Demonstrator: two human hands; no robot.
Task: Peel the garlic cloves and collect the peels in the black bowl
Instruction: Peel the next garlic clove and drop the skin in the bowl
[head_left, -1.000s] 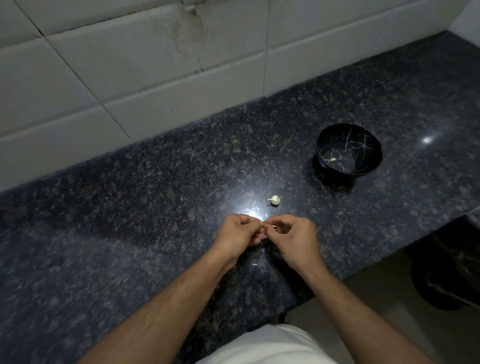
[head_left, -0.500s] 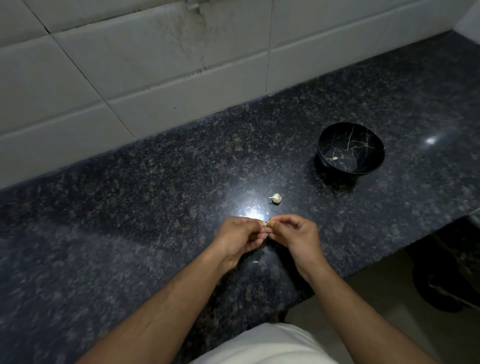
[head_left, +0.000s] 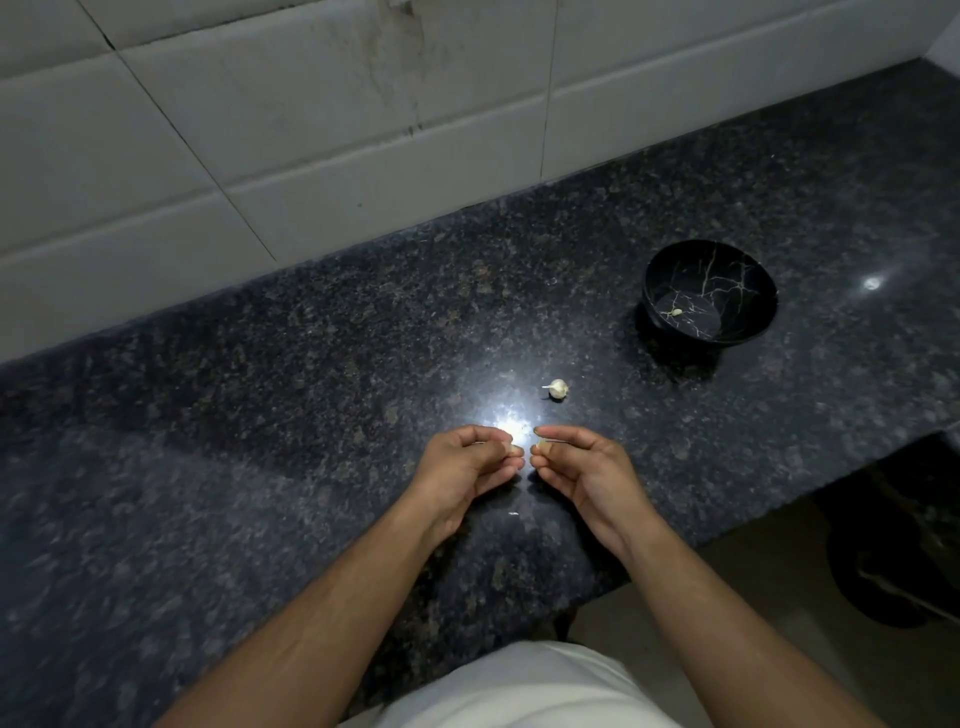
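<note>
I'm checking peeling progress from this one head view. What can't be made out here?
- Head view: what the left hand pinches at its fingertips; too small and washed out by glare on the countertop.
- Whether the pale bit in the right hand is clove or peel; too small.
- The speck in the black bowl; too small to identify.
- Whether the garlic clove on the counter is peeled.
- The dark object on the floor; cut off by the right edge.

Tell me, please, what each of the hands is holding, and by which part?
The left hand pinches a small pale piece at its fingertips; the right hand pinches another. Clove or peel cannot be told, nor by which part.
</note>
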